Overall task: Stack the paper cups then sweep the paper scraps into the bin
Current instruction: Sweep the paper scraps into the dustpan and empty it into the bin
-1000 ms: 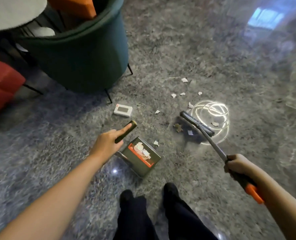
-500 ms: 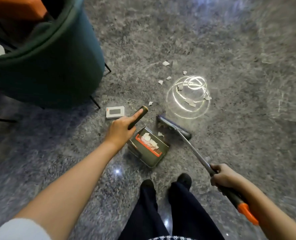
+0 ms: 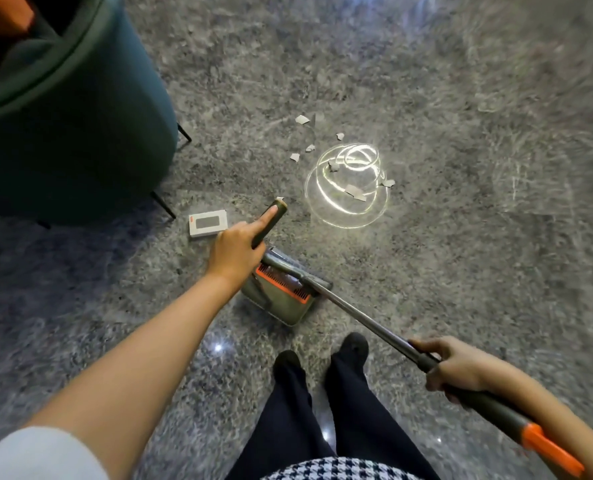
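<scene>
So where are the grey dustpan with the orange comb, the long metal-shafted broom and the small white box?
grey dustpan with the orange comb (image 3: 282,307): head view, on its pan floor.
long metal-shafted broom (image 3: 364,320): head view, on the bare shaft.
small white box (image 3: 207,222): head view, on its top face.

Head view, standing height, facing floor

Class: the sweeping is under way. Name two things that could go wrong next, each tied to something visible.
1. Several paper scraps lie beyond the dustpan, some inside the bright reflection on the floor, so they could be missed.
2. The white box lies near the left hand; a wide stroke of the broom might drag it in.
</scene>
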Available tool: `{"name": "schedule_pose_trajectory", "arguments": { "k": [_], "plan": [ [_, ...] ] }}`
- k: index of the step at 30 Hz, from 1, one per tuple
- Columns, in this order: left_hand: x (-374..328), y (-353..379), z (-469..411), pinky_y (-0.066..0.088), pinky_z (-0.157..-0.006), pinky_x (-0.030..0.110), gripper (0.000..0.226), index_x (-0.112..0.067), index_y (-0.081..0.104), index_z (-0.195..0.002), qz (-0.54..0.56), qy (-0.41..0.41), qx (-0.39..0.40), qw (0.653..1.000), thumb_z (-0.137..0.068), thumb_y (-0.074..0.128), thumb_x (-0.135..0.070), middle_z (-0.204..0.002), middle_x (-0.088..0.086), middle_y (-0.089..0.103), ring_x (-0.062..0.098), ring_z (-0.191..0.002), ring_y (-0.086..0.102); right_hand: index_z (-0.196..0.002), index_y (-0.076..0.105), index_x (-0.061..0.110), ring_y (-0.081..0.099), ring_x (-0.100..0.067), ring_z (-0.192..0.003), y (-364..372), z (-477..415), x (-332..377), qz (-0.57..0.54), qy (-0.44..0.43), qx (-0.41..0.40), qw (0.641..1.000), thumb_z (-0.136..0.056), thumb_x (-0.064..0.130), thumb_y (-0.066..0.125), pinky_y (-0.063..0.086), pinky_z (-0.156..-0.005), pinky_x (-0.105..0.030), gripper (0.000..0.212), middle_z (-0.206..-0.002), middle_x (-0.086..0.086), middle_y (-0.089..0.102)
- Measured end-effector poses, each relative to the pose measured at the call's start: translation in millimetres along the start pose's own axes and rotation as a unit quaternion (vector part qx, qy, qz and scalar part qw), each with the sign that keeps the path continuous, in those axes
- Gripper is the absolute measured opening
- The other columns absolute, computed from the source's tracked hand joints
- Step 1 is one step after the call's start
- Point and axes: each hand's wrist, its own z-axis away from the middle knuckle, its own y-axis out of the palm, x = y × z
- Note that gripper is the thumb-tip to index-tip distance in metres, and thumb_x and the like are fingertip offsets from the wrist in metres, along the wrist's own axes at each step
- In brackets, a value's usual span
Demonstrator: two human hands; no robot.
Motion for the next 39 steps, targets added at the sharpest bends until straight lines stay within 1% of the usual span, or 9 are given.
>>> {"name": "schedule_pose_trajectory", "arguments": {
  "k": [6, 8, 11, 14, 21, 25, 30, 34, 39],
  "plan": [
    [4.6, -3.5, -0.1, 0.039, -0.064, 0.036, 0.066, -0.032, 0.038, -0.142, 0.012, -0.004, -0.006, 1.000, -0.085, 0.060, -0.007, -0.089, 0.017, 0.064, 0.034, -0.081, 0.060, -0.141, 0.039, 0.029, 0.048, -0.016, -0.033, -18.0, 16.9, -5.0, -0.024, 0.009, -0.021, 0.999, -0.072, -0.009, 0.057, 0.038, -0.032, -0.020, 0.081, -0.062, -0.011, 0.054],
    [6.4, -6.6, -4.0, 0.042, -0.066, 0.039, 0.066, -0.031, 0.039, -0.142, 0.014, 0.004, -0.006, 1.000, -0.084, 0.060, -0.006, -0.090, 0.017, 0.065, 0.035, -0.082, 0.060, -0.141, 0.039, 0.027, 0.047, -0.016, -0.033, -25.8, 18.6, -4.6, -0.039, 0.003, -0.036, 0.999, -0.073, -0.010, 0.057, 0.038, -0.031, -0.020, 0.080, -0.058, -0.010, 0.051],
    [5.4, -9.3, -13.5, 0.047, -0.070, 0.044, 0.065, -0.027, 0.040, -0.141, 0.021, 0.015, -0.009, 1.000, -0.083, 0.061, -0.005, -0.092, 0.018, 0.066, 0.036, -0.084, 0.061, -0.140, 0.042, 0.023, 0.046, -0.016, -0.032, -42.1, 13.5, -0.8, -0.056, -0.003, -0.064, 0.996, -0.074, -0.012, 0.058, 0.037, -0.031, -0.020, 0.076, -0.062, -0.014, 0.051],
    [-1.1, -9.5, -29.0, 0.047, -0.068, 0.045, 0.065, -0.026, 0.040, -0.141, 0.027, 0.010, -0.017, 0.999, -0.083, 0.062, -0.005, -0.087, 0.019, 0.064, 0.037, -0.079, 0.060, -0.137, 0.044, 0.020, 0.045, -0.015, -0.029, -64.6, -0.3, 5.4, -0.084, -0.002, -0.092, 0.992, -0.074, -0.015, 0.056, 0.036, -0.030, -0.019, 0.073, -0.063, -0.014, 0.050],
    [-28.6, -1.0, -104.5, 0.043, -0.068, 0.039, 0.066, -0.027, 0.036, -0.141, 0.049, 0.017, -0.007, 0.999, -0.084, 0.062, -0.006, -0.086, 0.015, 0.063, 0.032, -0.078, 0.059, -0.124, 0.052, 0.015, 0.042, -0.015, -0.023, -155.4, -54.5, 19.0, -0.148, -0.005, -0.147, 0.978, -0.073, -0.020, 0.054, 0.033, -0.027, -0.016, 0.062, -0.039, -0.006, 0.047],
    [-49.9, 14.1, -164.3, 0.042, -0.065, 0.037, 0.069, -0.030, 0.029, -0.140, 0.048, 0.028, -0.003, 0.998, -0.084, 0.063, -0.006, -0.080, 0.009, 0.059, 0.027, -0.074, 0.057, -0.123, 0.054, 0.008, 0.042, -0.016, -0.023, -227.8, -90.7, 25.2, -0.162, -0.001, -0.156, 0.974, -0.072, -0.020, 0.054, 0.034, -0.028, -0.017, 0.059, -0.033, -0.003, 0.046],
    [-84.8, 37.1, -244.3, 0.034, -0.059, 0.029, 0.075, -0.035, 0.027, -0.139, 0.035, 0.047, 0.002, 0.998, -0.081, 0.064, -0.004, -0.072, -0.001, 0.049, 0.018, -0.065, 0.049, -0.124, 0.055, 0.007, 0.044, -0.016, -0.023, -320.0, -128.5, 33.2, -0.168, 0.010, -0.170, 0.971, -0.073, -0.019, 0.053, 0.036, -0.029, -0.017, 0.057, -0.050, -0.010, 0.049],
    [-110.5, 52.9, -297.1, 0.030, -0.053, 0.023, 0.075, -0.039, 0.030, -0.137, 0.028, 0.069, 0.014, 0.997, -0.081, 0.065, -0.004, -0.065, -0.012, 0.041, 0.010, -0.060, 0.043, -0.120, 0.056, -0.001, 0.042, -0.015, -0.022, -368.0, -155.5, 42.2, -0.165, 0.019, -0.173, 0.971, -0.074, -0.018, 0.051, 0.035, -0.028, -0.017, 0.049, -0.052, -0.011, 0.049],
    [-130.6, 67.4, -343.7, 0.035, -0.061, 0.028, 0.074, -0.029, 0.029, -0.138, 0.011, 0.095, 0.027, 0.995, -0.080, 0.066, -0.002, -0.071, -0.005, 0.045, 0.014, -0.064, 0.045, -0.107, 0.056, -0.005, 0.043, -0.017, -0.025, -388.7, -181.4, 56.6, -0.169, 0.036, -0.161, 0.972, -0.076, -0.016, 0.051, 0.035, -0.030, -0.016, 0.034, -0.054, -0.013, 0.048]
  ]
}}
